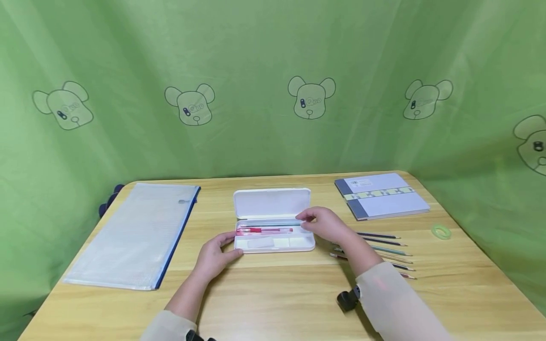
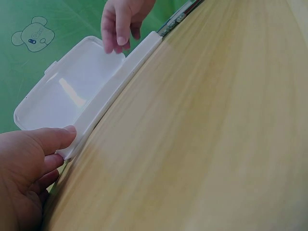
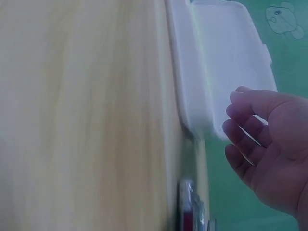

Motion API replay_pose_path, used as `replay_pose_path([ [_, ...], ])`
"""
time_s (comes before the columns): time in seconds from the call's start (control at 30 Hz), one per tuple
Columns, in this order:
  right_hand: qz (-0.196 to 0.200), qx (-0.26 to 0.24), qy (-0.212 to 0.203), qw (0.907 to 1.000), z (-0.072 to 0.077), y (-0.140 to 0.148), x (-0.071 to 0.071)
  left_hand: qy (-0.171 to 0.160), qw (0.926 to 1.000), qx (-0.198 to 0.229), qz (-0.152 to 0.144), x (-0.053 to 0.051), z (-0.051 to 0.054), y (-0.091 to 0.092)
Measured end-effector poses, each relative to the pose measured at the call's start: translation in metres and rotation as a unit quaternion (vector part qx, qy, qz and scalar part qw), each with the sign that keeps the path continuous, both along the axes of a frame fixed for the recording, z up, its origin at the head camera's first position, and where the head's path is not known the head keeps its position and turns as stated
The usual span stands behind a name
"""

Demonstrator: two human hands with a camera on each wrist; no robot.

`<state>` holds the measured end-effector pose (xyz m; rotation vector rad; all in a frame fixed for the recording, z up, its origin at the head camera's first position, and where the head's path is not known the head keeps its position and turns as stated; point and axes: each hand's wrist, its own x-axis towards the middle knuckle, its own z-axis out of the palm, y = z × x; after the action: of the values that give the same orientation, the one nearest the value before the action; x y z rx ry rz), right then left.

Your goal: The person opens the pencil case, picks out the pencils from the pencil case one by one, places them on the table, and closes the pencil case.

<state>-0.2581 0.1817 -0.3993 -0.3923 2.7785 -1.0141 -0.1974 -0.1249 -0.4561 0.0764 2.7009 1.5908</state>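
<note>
A white pencil case [image 1: 273, 250] lies with its lid [image 1: 273, 202] raised at the back of its base. Inside are a red pen [image 1: 260, 230], a thin teal pencil [image 1: 273, 224] behind it and a pale block [image 1: 261, 243] in the front compartment. My left hand [image 1: 215, 258] grips the case's left end, thumb at the front corner; the left wrist view shows this thumb [image 2: 60, 138] on the rim. Over the right end hovers my right hand [image 1: 326, 225], fingers loosely bent. Nothing shows between those fingers [image 3: 248, 134] in the right wrist view.
Several pencils [image 1: 390, 249] lie on the table right of the case, partly under my right forearm. Behind them rests a notebook [image 1: 384, 194], with a pale green ring [image 1: 441, 231] near the right edge. A translucent zip pouch [image 1: 132, 237] lies at the left.
</note>
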Motion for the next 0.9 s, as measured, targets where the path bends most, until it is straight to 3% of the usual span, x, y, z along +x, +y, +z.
replay_pose_path([
  [0.53, -0.006, 0.052, -0.027, 0.9983, -0.011, -0.019, -0.008, 0.005, 1.0, -0.004, 0.005, -0.002, -0.001, 0.0],
  [0.9, 0.0, 0.122, 0.007, 0.9925, -0.011, -0.03, -0.01, 0.006, 1.0, 0.0, 0.004, 0.0, -0.001, 0.0],
])
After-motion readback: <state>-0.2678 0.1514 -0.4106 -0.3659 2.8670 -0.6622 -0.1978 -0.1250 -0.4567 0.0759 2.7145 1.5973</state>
